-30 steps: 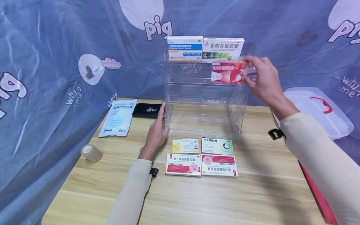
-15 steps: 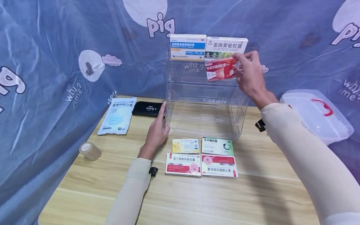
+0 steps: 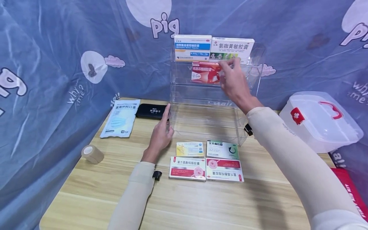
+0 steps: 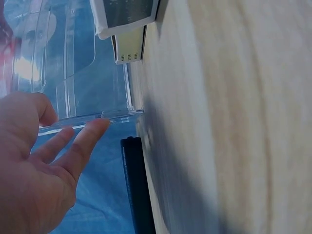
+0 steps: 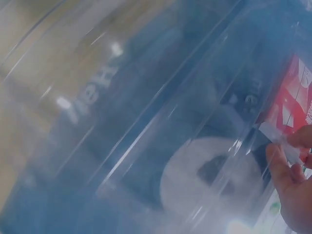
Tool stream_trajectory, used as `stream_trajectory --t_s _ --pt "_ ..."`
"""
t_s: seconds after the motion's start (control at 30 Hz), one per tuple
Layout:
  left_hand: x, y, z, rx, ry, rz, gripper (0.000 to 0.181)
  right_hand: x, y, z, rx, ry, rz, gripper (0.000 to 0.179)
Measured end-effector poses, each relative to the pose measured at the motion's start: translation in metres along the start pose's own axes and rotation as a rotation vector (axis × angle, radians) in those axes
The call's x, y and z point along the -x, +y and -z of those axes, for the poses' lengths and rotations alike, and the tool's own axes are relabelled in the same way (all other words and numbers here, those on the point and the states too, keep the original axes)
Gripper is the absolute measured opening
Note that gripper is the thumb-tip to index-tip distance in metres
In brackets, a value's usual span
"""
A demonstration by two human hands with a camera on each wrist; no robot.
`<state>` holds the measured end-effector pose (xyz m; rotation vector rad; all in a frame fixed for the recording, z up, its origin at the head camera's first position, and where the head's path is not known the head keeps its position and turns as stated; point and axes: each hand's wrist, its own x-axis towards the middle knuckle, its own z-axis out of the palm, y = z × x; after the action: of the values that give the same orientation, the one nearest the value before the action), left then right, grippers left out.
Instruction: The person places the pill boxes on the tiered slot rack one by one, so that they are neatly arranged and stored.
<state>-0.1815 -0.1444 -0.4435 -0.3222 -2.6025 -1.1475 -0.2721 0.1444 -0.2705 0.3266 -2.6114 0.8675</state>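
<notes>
My right hand (image 3: 234,80) pinches the right end of a red and white medicine box (image 3: 202,72), also seen at the edge of the right wrist view. The box stands upright at the second tier of a clear stepped display stand (image 3: 204,126), just below the top row. That row carries a blue and white medicine box (image 3: 192,48) and a white and green medicine box (image 3: 230,48). Low on the stand's left side, my left hand (image 3: 159,134) touches the edge with extended fingers. The left wrist view shows those fingertips (image 4: 101,125) right at the clear panel.
Before the stand lie a yellow and white box (image 3: 189,149), a green and white box (image 3: 222,150) and two red and white boxes (image 3: 187,168). Leftward are a mask packet (image 3: 120,118), a black case (image 3: 151,111) and a tape roll (image 3: 92,154). A first-aid box (image 3: 322,121) stands right.
My right hand has moved left with the red medicine box, from the stand's right side toward the middle of the second tier. My left hand stays at the stand's side.
</notes>
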Motion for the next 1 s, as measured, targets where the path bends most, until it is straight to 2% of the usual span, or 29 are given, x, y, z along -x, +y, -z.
stream_trajectory --t_s 0.13,0.37,0.5,0.6,0.8,1.0 --pt "-0.001 0.001 -0.001 -0.003 -0.002 0.006 0.103 -0.004 -0.011 -0.011 0.010 -0.042 0.051 0.069" --pt "-0.001 0.002 -0.004 -0.001 0.008 0.005 0.100 -0.008 -0.027 -0.026 0.011 -0.144 0.056 0.081" --pt "0.002 0.002 -0.005 0.004 0.012 0.005 0.102 -0.006 -0.028 -0.029 0.031 -0.211 0.078 0.093" --pt "0.003 0.002 -0.005 0.001 0.019 -0.006 0.104 -0.002 -0.026 -0.027 0.039 -0.230 0.110 0.099" --pt "0.002 0.001 -0.005 -0.018 0.029 -0.022 0.103 0.022 -0.019 -0.009 0.048 -0.206 0.148 0.097" --pt "0.000 0.002 -0.002 -0.027 0.022 -0.016 0.103 0.069 -0.002 0.015 0.005 -0.156 0.124 0.085"
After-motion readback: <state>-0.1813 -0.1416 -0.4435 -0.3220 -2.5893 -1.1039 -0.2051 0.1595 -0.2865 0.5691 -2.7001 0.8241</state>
